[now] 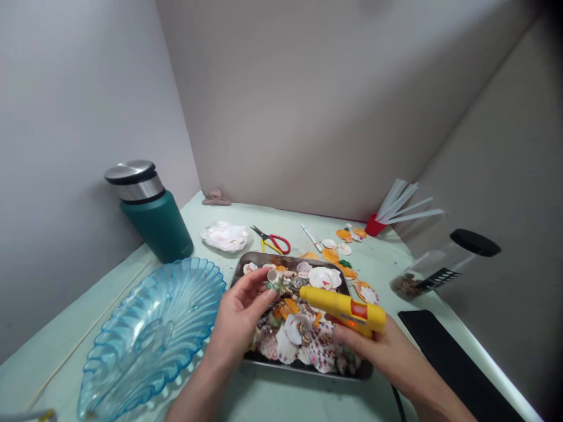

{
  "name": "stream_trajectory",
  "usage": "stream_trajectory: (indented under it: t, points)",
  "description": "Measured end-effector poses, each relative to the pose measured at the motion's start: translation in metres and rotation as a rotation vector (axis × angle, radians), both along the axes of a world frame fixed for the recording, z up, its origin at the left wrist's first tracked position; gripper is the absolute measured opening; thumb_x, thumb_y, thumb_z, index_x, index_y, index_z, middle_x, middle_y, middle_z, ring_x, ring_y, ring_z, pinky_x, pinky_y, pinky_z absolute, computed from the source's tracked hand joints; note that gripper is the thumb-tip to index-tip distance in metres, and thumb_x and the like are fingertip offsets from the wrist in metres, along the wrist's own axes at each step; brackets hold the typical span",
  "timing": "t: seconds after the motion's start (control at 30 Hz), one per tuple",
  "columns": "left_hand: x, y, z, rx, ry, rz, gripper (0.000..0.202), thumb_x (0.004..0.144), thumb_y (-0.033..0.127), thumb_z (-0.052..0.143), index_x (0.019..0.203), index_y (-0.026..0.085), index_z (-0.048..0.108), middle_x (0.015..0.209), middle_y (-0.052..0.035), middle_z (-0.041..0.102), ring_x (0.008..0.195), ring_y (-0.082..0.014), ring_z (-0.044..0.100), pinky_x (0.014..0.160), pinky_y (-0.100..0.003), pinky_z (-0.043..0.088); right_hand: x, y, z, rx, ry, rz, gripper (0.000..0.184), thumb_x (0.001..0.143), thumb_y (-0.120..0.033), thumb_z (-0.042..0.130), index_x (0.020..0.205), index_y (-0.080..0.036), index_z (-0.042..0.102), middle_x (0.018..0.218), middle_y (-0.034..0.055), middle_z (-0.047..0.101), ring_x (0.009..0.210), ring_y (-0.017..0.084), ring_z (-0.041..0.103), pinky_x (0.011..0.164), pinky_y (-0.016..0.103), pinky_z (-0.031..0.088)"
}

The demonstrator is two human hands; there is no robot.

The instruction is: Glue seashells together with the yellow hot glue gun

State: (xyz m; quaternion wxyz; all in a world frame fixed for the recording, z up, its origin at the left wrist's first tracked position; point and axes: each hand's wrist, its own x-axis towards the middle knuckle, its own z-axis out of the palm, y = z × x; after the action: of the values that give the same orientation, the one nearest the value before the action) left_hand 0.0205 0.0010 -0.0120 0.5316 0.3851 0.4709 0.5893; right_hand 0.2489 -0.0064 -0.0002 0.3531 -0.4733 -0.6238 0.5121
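Observation:
My left hand (pixel 244 308) pinches a small greenish shell (pixel 273 279), its pale round opening facing up. My right hand (pixel 369 343) is wrapped around a yellow hot glue gun (pixel 336 303), whose small orange light glows. The gun's nozzle points left toward the shell, with a gap between them. Both hands are above a metal tray (pixel 303 370) heaped with seashells (pixel 299 329), some white, some spotted purple, some orange. My left hand hides part of the tray's left side.
A blue scalloped glass dish (pixel 153 334) sits left, near a teal bottle (pixel 156 225). Behind the tray lie pliers (pixel 270 240), a marker (pixel 311 237) and loose shells (pixel 331 255). Glue sticks stand in a red cup (pixel 375 225). A jar (pixel 433 269) and black phone (pixel 453 363) are right.

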Motion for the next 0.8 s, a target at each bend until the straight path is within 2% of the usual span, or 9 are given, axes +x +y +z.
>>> stream_trajectory:
  t: [0.1, 0.3, 0.5, 0.7, 0.8]
  points:
    - [0.000, -0.001, -0.001, -0.025, -0.061, -0.047, 0.039, 0.070, 0.027, 0.074, 0.108, 0.018, 0.066, 0.095, -0.0056, 0.071, 0.078, -0.0159, 0.066, 0.077, -0.027, 0.052, -0.005, -0.006, 0.000, -0.025, 0.123, -0.050, 0.028, 0.076, -0.036, 0.070, 0.102, -0.026, 0.071, 0.092, 0.0016, 0.075, 0.093, 0.024, 0.068, 0.081, 0.034, 0.056]
    - [0.000, -0.001, -0.006, 0.017, -0.203, -0.123, 0.033, 0.071, 0.022, 0.074, 0.104, 0.019, 0.066, 0.106, -0.0068, 0.068, 0.090, -0.0174, 0.064, 0.081, -0.029, 0.052, -0.018, -0.017, 0.001, -0.056, 0.181, -0.167, 0.021, 0.070, -0.034, 0.076, 0.089, -0.026, 0.075, 0.091, 0.0007, 0.076, 0.085, 0.022, 0.070, 0.077, 0.029, 0.057]
    - [0.002, -0.002, -0.007, 0.069, -0.188, -0.137, 0.033, 0.073, 0.017, 0.073, 0.104, 0.021, 0.064, 0.107, -0.0051, 0.066, 0.098, -0.0184, 0.061, 0.087, -0.029, 0.049, -0.016, -0.014, -0.003, 0.028, 0.081, -0.063, 0.023, 0.073, -0.032, 0.073, 0.094, -0.023, 0.074, 0.096, 0.0042, 0.075, 0.087, 0.025, 0.070, 0.078, 0.033, 0.058]
    - [0.001, -0.001, -0.009, 0.127, -0.190, -0.163, 0.032, 0.075, 0.015, 0.070, 0.104, 0.024, 0.061, 0.108, -0.0038, 0.065, 0.104, -0.0197, 0.057, 0.093, -0.035, 0.045, -0.014, -0.015, -0.007, 0.016, 0.086, -0.078, 0.023, 0.074, -0.033, 0.072, 0.095, -0.023, 0.073, 0.097, 0.0047, 0.075, 0.087, 0.026, 0.070, 0.077, 0.035, 0.059]
    - [0.001, -0.002, -0.009, 0.135, -0.179, -0.169, 0.031, 0.077, 0.015, 0.069, 0.104, 0.024, 0.060, 0.109, -0.0029, 0.064, 0.105, -0.0186, 0.057, 0.092, -0.032, 0.045, -0.014, -0.016, -0.007, 0.032, 0.067, -0.066, 0.023, 0.075, -0.033, 0.071, 0.096, -0.023, 0.072, 0.096, 0.0045, 0.075, 0.086, 0.025, 0.070, 0.077, 0.034, 0.059]
